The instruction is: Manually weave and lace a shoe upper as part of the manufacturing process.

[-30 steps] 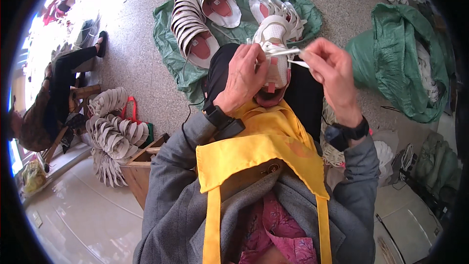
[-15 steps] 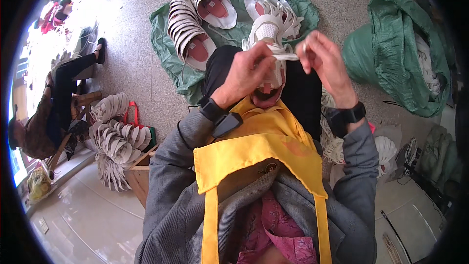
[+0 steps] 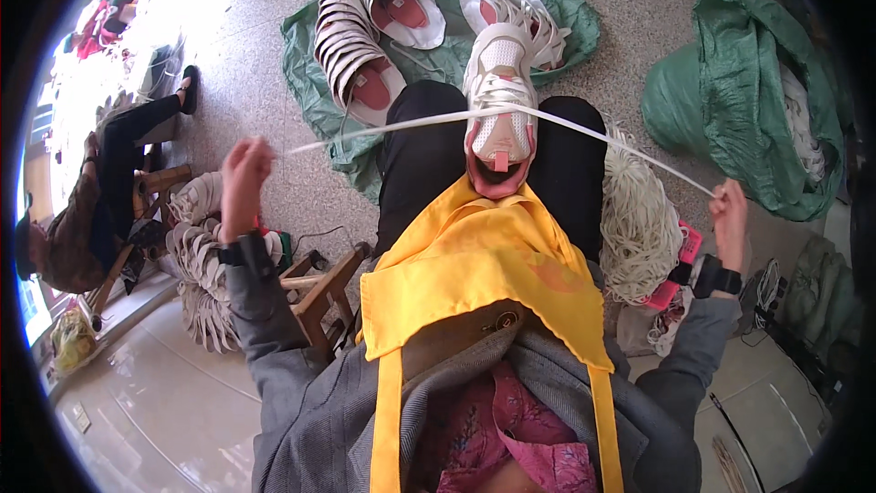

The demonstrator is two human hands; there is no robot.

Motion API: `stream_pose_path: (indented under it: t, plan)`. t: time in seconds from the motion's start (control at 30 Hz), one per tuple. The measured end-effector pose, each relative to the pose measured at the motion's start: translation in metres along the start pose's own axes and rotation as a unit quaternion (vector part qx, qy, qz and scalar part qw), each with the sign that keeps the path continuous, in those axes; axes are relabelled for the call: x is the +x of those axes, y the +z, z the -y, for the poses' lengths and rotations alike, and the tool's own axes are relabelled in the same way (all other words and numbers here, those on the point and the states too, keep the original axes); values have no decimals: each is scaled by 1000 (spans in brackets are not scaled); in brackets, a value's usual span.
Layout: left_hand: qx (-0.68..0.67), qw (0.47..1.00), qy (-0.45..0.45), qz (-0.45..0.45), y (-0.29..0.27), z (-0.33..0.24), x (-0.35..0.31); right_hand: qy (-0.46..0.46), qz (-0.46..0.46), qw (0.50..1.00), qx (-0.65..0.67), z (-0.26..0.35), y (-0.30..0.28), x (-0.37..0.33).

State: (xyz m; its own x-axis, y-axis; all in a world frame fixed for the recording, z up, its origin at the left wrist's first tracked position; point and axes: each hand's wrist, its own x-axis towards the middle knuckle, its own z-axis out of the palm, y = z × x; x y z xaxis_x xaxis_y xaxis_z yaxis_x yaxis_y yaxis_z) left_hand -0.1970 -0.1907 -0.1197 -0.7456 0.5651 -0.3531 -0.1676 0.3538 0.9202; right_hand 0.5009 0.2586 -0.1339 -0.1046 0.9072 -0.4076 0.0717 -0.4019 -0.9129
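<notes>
A white and pink sneaker upper rests between my knees, its toe pointing away from me and its opening against the yellow apron. From its upper eyelets a white shoelace runs out taut to both sides. My left hand, far out to the left, is closed on one end of the lace. Out to the right, my right hand pinches the other end. Rows across the lower part of the tongue show lace threaded; the rows nearer the toe do too.
Stacked shoe uppers lie on a green sheet ahead. Beside my right leg hangs a bundle of white laces. A green sack stands at right. More stacked pieces and a wooden stool are at left, near a seated person.
My hands have moved from close together above the sneaker to far apart on either side. The lace is now drawn out straight between them, and the sneaker is uncovered.
</notes>
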Motion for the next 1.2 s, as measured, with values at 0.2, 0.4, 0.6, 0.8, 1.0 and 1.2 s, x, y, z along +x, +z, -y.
stream_pose_path:
  t: [0.2, 0.4, 0.6, 0.8, 1.0, 1.2]
  plan:
    - [296, 932, 208, 8, 119, -7, -5, -97, 224, 942, -230, 6, 173, -46]
    - [249, 892, 350, 141, 239, -46, -25, -195, 275, 901, -275, 15, 289, -80]
    - [252, 858, 420, 155, 265, -33, -11, -267, 303, 849, -341, 11, 317, -91]
    - [292, 863, 377, 168, 269, -34, -8, -275, 303, 854, -322, 0, 317, -87]
    - [304, 859, 392, 125, 278, -31, -8, -281, 297, 854, -321, 6, 327, -95]
    - [354, 796, 485, 79, 286, -40, -8, -304, 288, 850, -320, 4, 333, -94]
